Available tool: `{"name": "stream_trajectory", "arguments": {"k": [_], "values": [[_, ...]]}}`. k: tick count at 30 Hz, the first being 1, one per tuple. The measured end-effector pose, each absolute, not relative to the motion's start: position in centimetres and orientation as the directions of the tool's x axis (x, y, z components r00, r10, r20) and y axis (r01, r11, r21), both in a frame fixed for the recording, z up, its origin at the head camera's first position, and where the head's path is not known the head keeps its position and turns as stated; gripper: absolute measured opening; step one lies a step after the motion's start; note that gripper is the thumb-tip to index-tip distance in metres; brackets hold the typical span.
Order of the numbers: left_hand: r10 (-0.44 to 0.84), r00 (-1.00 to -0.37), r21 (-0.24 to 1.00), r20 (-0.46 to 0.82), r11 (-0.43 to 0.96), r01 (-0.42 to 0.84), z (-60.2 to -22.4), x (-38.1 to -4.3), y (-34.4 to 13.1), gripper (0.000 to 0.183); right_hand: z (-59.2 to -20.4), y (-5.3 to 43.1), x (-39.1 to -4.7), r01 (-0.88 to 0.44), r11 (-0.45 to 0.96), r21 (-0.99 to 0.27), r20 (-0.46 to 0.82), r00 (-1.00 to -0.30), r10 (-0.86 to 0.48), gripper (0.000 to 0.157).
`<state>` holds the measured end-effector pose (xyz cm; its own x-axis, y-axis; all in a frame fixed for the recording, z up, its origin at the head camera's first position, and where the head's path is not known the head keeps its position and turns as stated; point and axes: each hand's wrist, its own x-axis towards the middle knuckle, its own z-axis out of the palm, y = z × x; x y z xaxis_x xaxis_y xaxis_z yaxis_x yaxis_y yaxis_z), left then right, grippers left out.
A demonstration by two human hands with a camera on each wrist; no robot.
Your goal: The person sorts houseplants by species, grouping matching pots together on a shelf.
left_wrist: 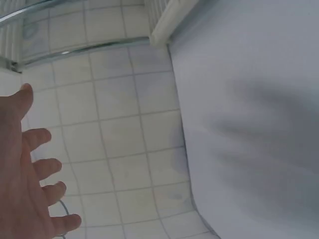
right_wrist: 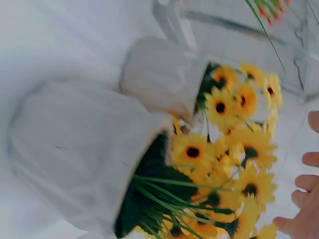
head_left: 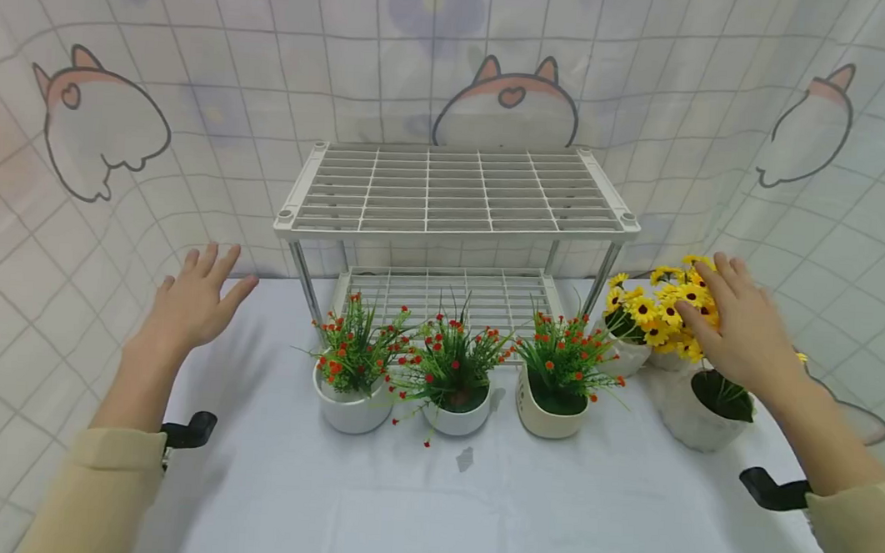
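My left hand [head_left: 195, 299] hovers over the left side of the white table, fingers spread, touching nothing; the left wrist view shows its palm [left_wrist: 22, 179] against the curtain. The right hand [head_left: 740, 330], also spread and holding nothing, is above the yellow flowers [head_left: 654, 313] at the right. Those flowers grow from grey-white pots [right_wrist: 75, 154], partly hidden by that hand in the head view. Between the hands stand a left pot of red flowers [head_left: 353, 410], a middle pot of red flowers [head_left: 459, 419] and a cream pot of red flowers [head_left: 548, 416], in a row.
A white two-tier rack [head_left: 456, 230] with metal legs stands behind the red-flowered pots. A checked curtain [head_left: 273, 75] with cartoon drawings hangs around the back and sides. A small grey patch [head_left: 465, 459] shows on the white tablecloth [head_left: 415, 517] in front of the pots.
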<state>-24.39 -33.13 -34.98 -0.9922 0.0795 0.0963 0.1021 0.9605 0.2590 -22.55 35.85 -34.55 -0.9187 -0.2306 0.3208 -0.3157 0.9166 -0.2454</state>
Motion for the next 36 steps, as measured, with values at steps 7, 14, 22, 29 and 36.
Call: {"name": "stream_trajectory", "arguments": {"k": [7, 14, 22, 29, 36], "values": [[0.076, -0.973, 0.304, 0.217, 0.942, 0.141, -34.2, -23.4, -31.5, 0.075, -35.8, 34.1, -20.8, -0.471, 0.844, -0.256, 0.549, -0.79, -0.274, 0.06], [0.041, -0.932, 0.434, 0.36, 0.877, 0.206, -33.9, -22.4, -29.4, 0.069, -36.6, 32.2, -19.0, -0.531, 0.803, -0.27, 0.675, -0.699, -0.235, 0.053], [-0.015, -0.827, 0.543, 0.562, 0.761, 0.355, -33.8, -22.4, -27.1, 0.055, -39.0, 29.9, -16.9, -0.59, 0.705, -0.392, 0.723, -0.672, -0.161, 0.053], [-0.071, -0.787, 0.621, 0.613, 0.658, 0.425, -32.5, -23.0, -25.5, 0.047, -41.5, 27.9, -15.6, -0.493, 0.594, -0.636, 0.584, -0.81, -0.047, 0.054], [-0.113, -0.836, 0.761, 0.537, 0.492, 0.423, -32.4, -23.3, -24.5, 0.045, -43.9, 26.6, -14.8, -0.182, 0.422, -0.888, 0.191, -0.981, -0.022, 0.064]]}}
